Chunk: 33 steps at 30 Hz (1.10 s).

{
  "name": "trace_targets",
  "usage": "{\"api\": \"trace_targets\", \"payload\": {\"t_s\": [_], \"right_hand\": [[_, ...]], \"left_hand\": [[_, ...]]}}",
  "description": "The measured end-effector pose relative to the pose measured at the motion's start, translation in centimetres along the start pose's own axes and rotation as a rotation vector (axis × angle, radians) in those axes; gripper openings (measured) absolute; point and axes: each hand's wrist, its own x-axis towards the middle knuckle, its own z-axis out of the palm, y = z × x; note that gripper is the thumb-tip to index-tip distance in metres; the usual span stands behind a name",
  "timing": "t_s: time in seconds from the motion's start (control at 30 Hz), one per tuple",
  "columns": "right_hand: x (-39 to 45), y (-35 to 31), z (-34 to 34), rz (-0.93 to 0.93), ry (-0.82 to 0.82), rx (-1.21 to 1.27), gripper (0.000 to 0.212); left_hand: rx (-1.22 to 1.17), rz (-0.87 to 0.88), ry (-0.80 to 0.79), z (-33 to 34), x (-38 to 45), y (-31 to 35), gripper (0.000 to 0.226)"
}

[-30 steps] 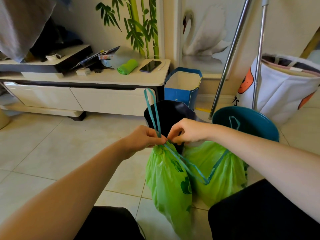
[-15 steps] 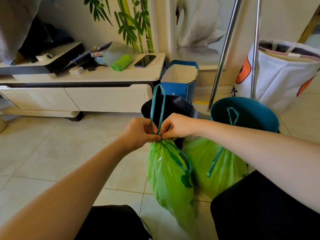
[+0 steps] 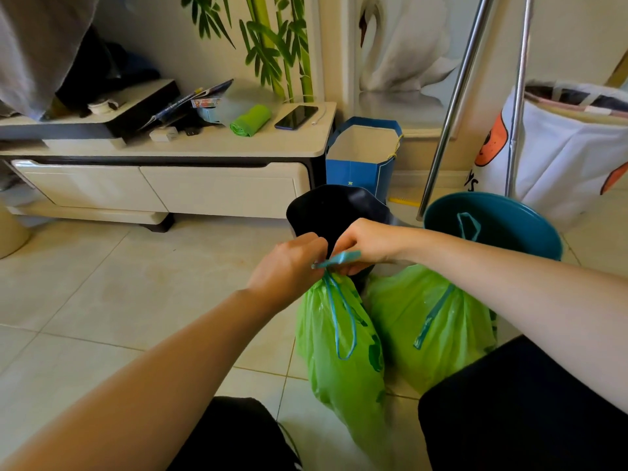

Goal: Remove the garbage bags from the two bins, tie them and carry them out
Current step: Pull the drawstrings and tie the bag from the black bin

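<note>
Two green garbage bags stand on the tiled floor between my knees. The left bag (image 3: 339,351) is gathered at its neck, and a loop of its teal drawstring (image 3: 343,321) hangs down its front. My left hand (image 3: 289,270) and my right hand (image 3: 367,243) meet just above that neck, each pinching the teal drawstring, a short stretch of which runs between them. The right bag (image 3: 431,328) sits beside it, closed, its drawstring lying slack. Behind the hands stand a black bin (image 3: 333,205) and a teal bin (image 3: 503,219).
A low white cabinet (image 3: 204,151) on the left holds a phone (image 3: 295,117) and a green roll of bags (image 3: 251,120). A blue paper bag (image 3: 363,154), two metal poles (image 3: 452,107) and a white laundry hamper (image 3: 571,151) stand behind the bins.
The tall drawstring loop that stood above my hands has been pulled down; a short piece now runs between my fingers and a loop hangs on the bag's front.
</note>
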Motion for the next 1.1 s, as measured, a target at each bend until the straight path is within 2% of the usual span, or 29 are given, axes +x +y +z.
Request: {"api": "trace_targets", "payload": {"t_s": [0.17, 0.3, 0.5, 0.83, 0.97, 1.1], "right_hand": [[-0.5, 0.2, 0.0, 0.022, 0.033, 0.072, 0.016], [-0.4, 0.3, 0.9, 0.002, 0.002, 0.006, 0.014], [-0.3, 0.2, 0.8, 0.014, 0.010, 0.039, 0.013], [-0.2, 0.2, 1.1, 0.016, -0.043, -0.014, 0.011], [0.3, -0.6, 1.9, -0.081, 0.054, -0.069, 0.015], [0.8, -1.3, 2.1, -0.122, 0.098, -0.068, 0.015]], "left_hand": [[0.007, 0.110, 0.018, -0.4, -0.7, -0.7, 0.008], [0.005, 0.111, 0.044, -0.1, -0.9, -0.7, 0.009], [0.018, 0.128, 0.055, -0.1, -1.4, -0.7, 0.006], [-0.028, 0.121, 0.083, -0.2, -2.4, -0.3, 0.019], [-0.138, 0.099, 0.085, -0.1, -2.6, -0.3, 0.008], [-0.188, 0.023, 0.131, 0.4, -2.5, -0.7, 0.013]]}}
